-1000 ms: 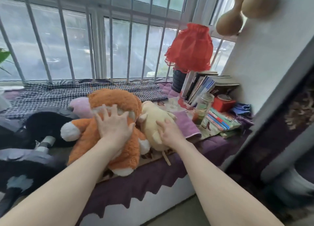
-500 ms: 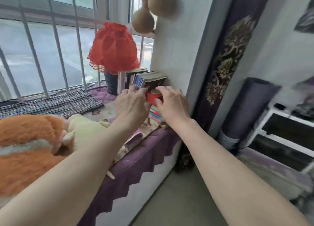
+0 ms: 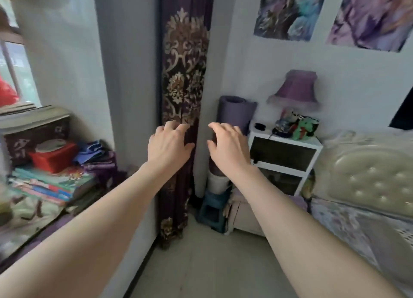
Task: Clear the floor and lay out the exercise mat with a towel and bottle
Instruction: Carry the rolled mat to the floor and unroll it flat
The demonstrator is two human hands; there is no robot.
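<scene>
A rolled purple exercise mat (image 3: pixel 235 113) stands upright in the corner between the dark patterned curtain (image 3: pixel 184 78) and the white bedside cabinet (image 3: pixel 283 154). My left hand (image 3: pixel 167 144) is stretched out in front of the curtain, fingers apart and holding nothing. My right hand (image 3: pixel 228 145) reaches forward in front of the mat's lower part, also with spread fingers and nothing in it. The mat's middle is hidden behind my right hand. I see no towel or bottle for certain.
The window seat at left carries stacked books (image 3: pixel 51 183), a red box (image 3: pixel 52 155) and folded purple cloths (image 3: pixel 98 156). A purple lamp (image 3: pixel 296 92) stands on the cabinet. A small blue stool (image 3: pixel 213 210) sits on the floor below the mat. The bed with padded headboard (image 3: pixel 368 174) is at right.
My view has swung right from the window seat and plush toys to the room corner. Both hands left the toys and the red box and now reach toward the curtain and rolled mat.
</scene>
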